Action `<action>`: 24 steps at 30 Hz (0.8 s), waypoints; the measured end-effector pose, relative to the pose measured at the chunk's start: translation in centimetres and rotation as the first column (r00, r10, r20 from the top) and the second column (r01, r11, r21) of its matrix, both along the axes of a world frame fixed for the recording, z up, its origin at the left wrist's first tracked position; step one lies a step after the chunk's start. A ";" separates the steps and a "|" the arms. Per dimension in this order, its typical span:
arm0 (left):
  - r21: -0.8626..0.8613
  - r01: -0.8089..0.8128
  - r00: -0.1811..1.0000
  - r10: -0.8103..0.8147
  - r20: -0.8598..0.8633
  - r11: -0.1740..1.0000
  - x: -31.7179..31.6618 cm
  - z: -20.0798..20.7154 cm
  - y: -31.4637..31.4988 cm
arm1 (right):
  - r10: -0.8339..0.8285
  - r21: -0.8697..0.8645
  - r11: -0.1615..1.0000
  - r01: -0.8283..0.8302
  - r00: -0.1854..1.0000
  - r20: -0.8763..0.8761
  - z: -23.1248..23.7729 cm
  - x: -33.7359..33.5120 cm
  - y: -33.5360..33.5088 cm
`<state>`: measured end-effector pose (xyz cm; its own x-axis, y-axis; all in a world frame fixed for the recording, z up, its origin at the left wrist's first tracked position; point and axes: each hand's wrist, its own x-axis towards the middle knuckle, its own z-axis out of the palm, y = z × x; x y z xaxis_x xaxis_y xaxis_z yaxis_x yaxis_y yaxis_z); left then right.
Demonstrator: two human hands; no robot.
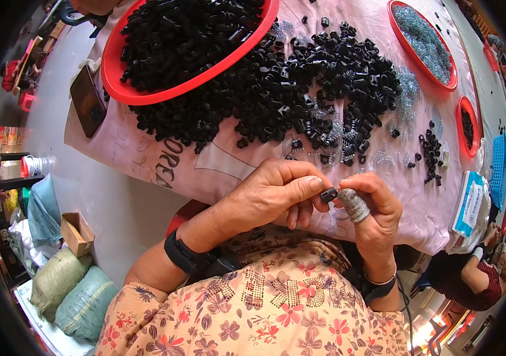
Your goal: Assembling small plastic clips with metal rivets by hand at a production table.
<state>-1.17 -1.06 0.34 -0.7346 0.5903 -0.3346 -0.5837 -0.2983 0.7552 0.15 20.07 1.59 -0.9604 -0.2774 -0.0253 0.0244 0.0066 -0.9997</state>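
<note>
My left hand (270, 196) and my right hand (377, 210) meet at the table's near edge, both pinching one small black plastic part (328, 194) between thumb and fingers. A grey cloth cot covers my right index finger (354, 204). Just beyond the hands a big loose heap of the same black parts (300, 89) lies on the pink cloth, mixed with small shiny metal springs (404, 89).
A large red basin (146, 92) full of black parts sits at the back left. A red bowl of springs (425, 38) and a smaller red dish (468, 127) stand to the right. A dark phone (88, 101) lies at the left edge, a blue-white box (469, 202) at the right.
</note>
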 end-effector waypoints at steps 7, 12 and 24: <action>0.026 0.016 0.999 -0.017 0.029 1.000 0.0 0.0 0.1 | -0.001 -0.017 1.000 0.001 0.999 0.034 -0.1 0.0 0.1; -0.002 0.028 0.999 -0.028 0.021 1.000 0.0 0.0 0.1 | 0.090 0.275 0.962 -0.008 0.953 -0.290 0.2 -0.6 0.2; 0.013 -0.008 1.000 0.008 0.010 1.000 0.1 0.1 0.1 | 0.066 0.325 0.943 0.067 0.922 -0.382 1.1 0.1 -0.8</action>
<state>-1.10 -0.99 0.48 -0.7359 0.5889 -0.3343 -0.5890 -0.3132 0.7450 0.22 19.31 2.66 -0.9134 -0.3169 0.2554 -0.3591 0.3324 -0.8721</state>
